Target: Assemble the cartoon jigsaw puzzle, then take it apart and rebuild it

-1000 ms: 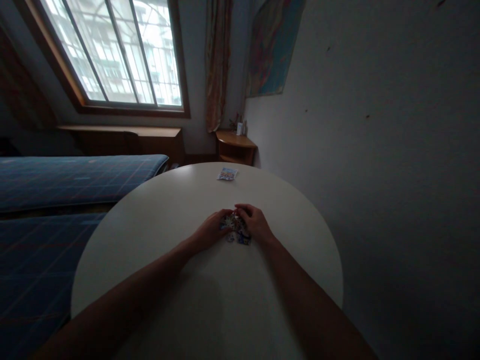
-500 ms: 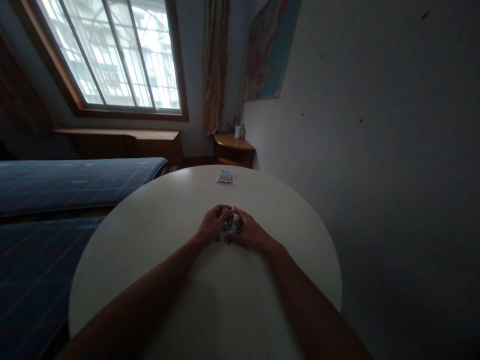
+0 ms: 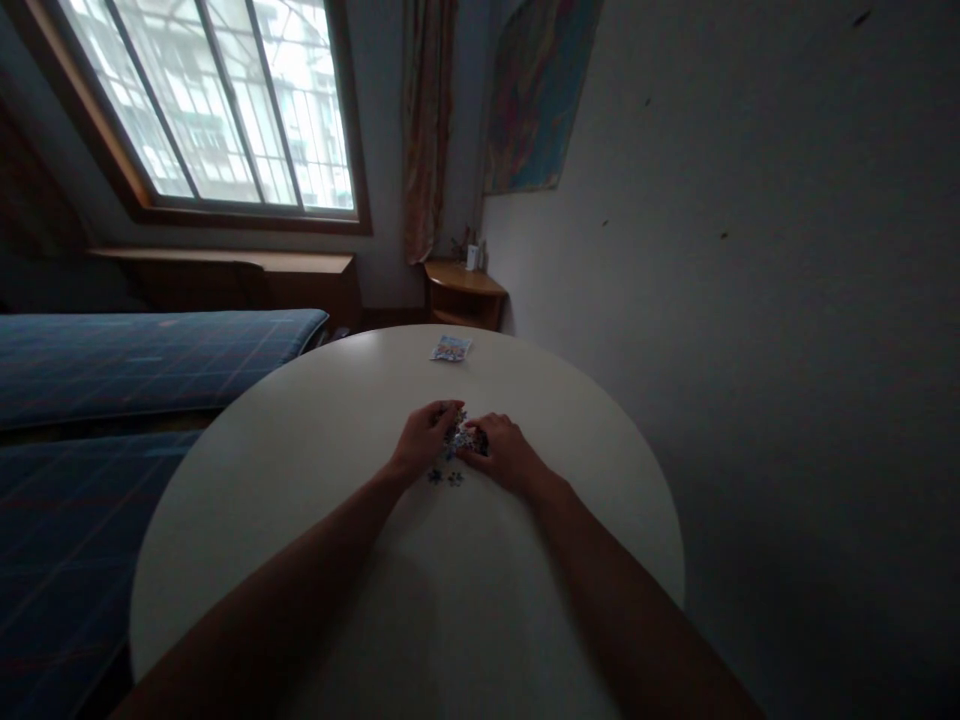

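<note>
Both my hands rest together near the middle of a round white table (image 3: 315,470). My left hand (image 3: 421,440) and my right hand (image 3: 504,455) are cupped with fingers curled around a small heap of colourful jigsaw pieces (image 3: 463,438) between them. Two loose pieces (image 3: 445,478) lie on the table just in front of my left hand. A small printed picture card (image 3: 451,348) lies flat near the far edge of the table, well beyond both hands.
A grey wall runs close along the table's right side. A bed with a blue checked cover (image 3: 112,360) stands to the left. A wooden corner shelf (image 3: 463,290) and a barred window (image 3: 217,110) are behind the table.
My hands have closed in on the pieces, gathering them into a tighter heap; two pieces now lie apart in front of my left hand. The view shifted slightly.
</note>
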`<state>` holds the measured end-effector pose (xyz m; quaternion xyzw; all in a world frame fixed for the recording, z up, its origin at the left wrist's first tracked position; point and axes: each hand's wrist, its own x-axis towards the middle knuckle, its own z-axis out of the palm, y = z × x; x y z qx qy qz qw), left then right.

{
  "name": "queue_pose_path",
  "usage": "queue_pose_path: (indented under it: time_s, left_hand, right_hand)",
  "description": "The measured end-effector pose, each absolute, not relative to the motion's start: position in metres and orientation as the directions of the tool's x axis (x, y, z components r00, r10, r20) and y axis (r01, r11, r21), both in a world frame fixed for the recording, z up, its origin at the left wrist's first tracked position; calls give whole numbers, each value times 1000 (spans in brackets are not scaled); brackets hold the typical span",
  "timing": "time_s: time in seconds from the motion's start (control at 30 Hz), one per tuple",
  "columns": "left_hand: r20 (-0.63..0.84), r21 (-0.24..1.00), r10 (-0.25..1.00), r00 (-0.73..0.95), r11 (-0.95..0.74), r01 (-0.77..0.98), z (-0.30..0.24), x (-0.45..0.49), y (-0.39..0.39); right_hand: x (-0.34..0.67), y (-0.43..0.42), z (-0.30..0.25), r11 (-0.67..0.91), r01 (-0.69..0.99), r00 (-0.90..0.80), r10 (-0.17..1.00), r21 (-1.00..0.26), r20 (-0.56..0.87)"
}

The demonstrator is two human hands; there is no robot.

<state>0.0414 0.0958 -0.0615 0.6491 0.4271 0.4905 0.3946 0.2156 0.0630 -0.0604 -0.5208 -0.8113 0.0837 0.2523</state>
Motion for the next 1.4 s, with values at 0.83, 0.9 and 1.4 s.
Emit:
queue_pose_path:
  time_s: [0.83,0.9,1.4]
  left_hand:
    - [374,776,879,295,-471,420,-60,32,92]
    - [374,732,857,355,-508,454,-61,27,89]
    - [302,615,811,501,-567,548,-61,13,84]
  right_hand:
    - [215,78,-65,344,457,-31,928,-820,372]
    - [220,73,-63,372,470,-95,923,-800,373]
    - [199,58,-62,496,747,-360,861,-442,359]
